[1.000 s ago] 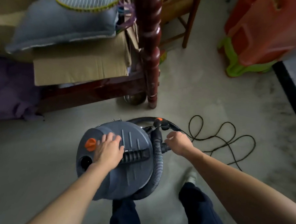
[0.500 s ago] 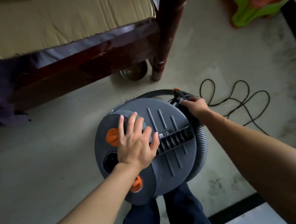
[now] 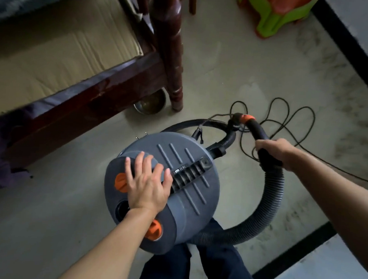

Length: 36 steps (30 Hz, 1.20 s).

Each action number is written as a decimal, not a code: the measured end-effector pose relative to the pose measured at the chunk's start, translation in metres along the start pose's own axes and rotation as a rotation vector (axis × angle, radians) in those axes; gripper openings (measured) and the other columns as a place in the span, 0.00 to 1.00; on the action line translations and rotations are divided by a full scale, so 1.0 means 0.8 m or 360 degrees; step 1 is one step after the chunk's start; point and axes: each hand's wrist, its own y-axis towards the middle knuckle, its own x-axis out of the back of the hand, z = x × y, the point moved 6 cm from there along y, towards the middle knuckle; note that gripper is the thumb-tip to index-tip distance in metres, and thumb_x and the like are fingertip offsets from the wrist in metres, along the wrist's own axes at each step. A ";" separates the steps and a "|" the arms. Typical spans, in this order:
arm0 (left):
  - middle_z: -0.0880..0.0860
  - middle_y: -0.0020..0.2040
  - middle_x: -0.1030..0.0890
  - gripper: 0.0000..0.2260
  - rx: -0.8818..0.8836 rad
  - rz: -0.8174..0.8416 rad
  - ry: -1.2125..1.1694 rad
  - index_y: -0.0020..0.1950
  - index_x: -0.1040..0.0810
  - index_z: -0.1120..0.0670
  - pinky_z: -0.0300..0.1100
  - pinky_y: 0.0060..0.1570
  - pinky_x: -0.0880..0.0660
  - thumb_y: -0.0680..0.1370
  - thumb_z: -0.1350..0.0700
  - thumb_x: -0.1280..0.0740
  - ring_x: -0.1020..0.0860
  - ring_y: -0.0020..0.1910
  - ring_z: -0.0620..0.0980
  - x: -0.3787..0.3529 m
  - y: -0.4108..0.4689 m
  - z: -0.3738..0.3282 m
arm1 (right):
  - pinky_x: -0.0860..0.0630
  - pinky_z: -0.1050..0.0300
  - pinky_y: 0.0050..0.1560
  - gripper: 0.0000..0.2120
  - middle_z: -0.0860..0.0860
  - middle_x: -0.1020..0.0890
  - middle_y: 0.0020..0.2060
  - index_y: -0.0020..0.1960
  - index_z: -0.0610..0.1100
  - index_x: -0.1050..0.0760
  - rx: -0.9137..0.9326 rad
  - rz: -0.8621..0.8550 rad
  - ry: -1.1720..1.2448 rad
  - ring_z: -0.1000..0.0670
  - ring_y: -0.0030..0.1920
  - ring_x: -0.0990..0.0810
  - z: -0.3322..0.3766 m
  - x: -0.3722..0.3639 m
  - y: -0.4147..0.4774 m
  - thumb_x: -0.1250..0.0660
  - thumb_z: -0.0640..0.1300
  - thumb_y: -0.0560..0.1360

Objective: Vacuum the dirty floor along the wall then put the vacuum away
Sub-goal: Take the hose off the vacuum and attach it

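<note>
The left hand [image 3: 147, 184] lies flat, fingers straight, on the grey canister vacuum [image 3: 189, 182]. The right hand [image 3: 273, 149] grips its black hose [image 3: 271, 199]. The handle's small label [image 3: 179, 169] is unreadable.

The vacuum [image 3: 193, 202] is a round grey canister with a black ribbed handle [image 3: 189, 176] across its lid and two orange knobs [image 3: 120, 182]. It stands upright on the floor [image 3: 225, 67], just nearer than the bed post [image 3: 173, 64]. Its black corrugated hose [image 3: 272, 197] loops right of the post, and the thin cord [image 3: 286, 115] lies there too in loose coils.
</note>
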 end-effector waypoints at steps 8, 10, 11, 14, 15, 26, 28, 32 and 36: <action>0.58 0.59 0.23 0.23 -0.0001 0.0060 0.0066 0.45 0.18 0.54 0.62 0.72 0.47 0.80 0.46 0.51 0.32 0.67 0.59 0.005 0.002 -0.003 | 0.22 0.53 0.28 0.08 0.42 0.22 0.32 0.43 0.37 0.25 -0.0059 -0.0079 0.0934 0.44 0.28 0.21 -0.059 0.008 -0.057 0.29 0.40 0.69; 0.57 0.59 0.22 0.24 -0.0020 0.0094 0.0075 0.45 0.18 0.54 0.62 0.72 0.48 0.80 0.45 0.52 0.32 0.67 0.58 0.008 0.002 -0.004 | 0.22 0.55 0.29 0.06 0.42 0.21 0.31 0.43 0.38 0.24 0.0000 -0.0099 0.1032 0.45 0.29 0.21 -0.065 -0.014 -0.083 0.29 0.39 0.69; 0.57 0.59 0.22 0.25 -0.0039 0.0118 0.0076 0.46 0.18 0.53 0.62 0.72 0.48 0.80 0.45 0.52 0.32 0.67 0.58 0.008 0.002 -0.004 | 0.22 0.55 0.29 0.05 0.43 0.21 0.31 0.42 0.38 0.24 0.0039 -0.0108 0.1065 0.45 0.29 0.21 -0.070 -0.026 -0.098 0.30 0.38 0.69; 0.54 0.64 0.24 0.24 -0.0115 0.0227 0.0029 0.53 0.19 0.51 0.59 0.72 0.52 0.81 0.43 0.52 0.35 0.70 0.55 0.009 0.002 0.005 | 0.23 0.55 0.31 0.02 0.45 0.19 0.30 0.41 0.39 0.23 0.0125 -0.0175 0.1136 0.47 0.30 0.20 -0.096 -0.070 -0.143 0.30 0.37 0.68; 0.53 0.65 0.25 0.23 -0.0170 0.0252 -0.0017 0.56 0.20 0.51 0.58 0.72 0.53 0.81 0.43 0.51 0.36 0.71 0.54 0.010 0.002 0.011 | 0.23 0.55 0.31 0.03 0.46 0.19 0.29 0.40 0.39 0.23 0.0148 -0.0225 0.1166 0.47 0.30 0.20 -0.107 -0.086 -0.158 0.30 0.36 0.68; 0.59 0.65 0.27 0.17 -0.0112 0.0331 -0.0377 0.65 0.26 0.56 0.53 0.63 0.34 0.79 0.51 0.37 0.31 0.64 0.60 0.049 -0.003 0.209 | 0.24 0.56 0.34 0.07 0.47 0.26 0.27 0.35 0.42 0.31 -0.0180 -0.0329 0.2527 0.49 0.27 0.25 -0.171 -0.297 -0.319 0.38 0.37 0.71; 0.60 0.65 0.27 0.18 0.0100 0.0459 -0.0314 0.66 0.27 0.56 0.53 0.62 0.34 0.80 0.48 0.39 0.31 0.64 0.61 0.037 -0.015 0.258 | 0.25 0.57 0.33 0.09 0.49 0.27 0.26 0.33 0.44 0.32 -0.0226 -0.0266 0.2758 0.50 0.26 0.25 -0.158 -0.324 -0.347 0.39 0.39 0.73; 0.61 0.68 0.29 0.24 0.0740 0.0918 -0.0532 0.70 0.33 0.56 0.54 0.62 0.30 0.79 0.44 0.38 0.28 0.63 0.63 0.000 -0.052 0.328 | 0.25 0.56 0.36 0.09 0.51 0.26 0.26 0.34 0.46 0.34 -0.0207 -0.0062 0.2997 0.51 0.26 0.25 -0.117 -0.354 -0.383 0.38 0.43 0.72; 0.63 0.56 0.22 0.21 0.1660 0.1451 -0.1685 0.62 0.29 0.58 0.56 0.43 0.21 0.77 0.45 0.34 0.21 0.45 0.61 -0.016 -0.086 0.315 | 0.22 0.57 0.35 0.09 0.50 0.25 0.25 0.32 0.45 0.34 -0.0122 -0.0008 0.3117 0.50 0.26 0.23 -0.083 -0.352 -0.399 0.36 0.41 0.69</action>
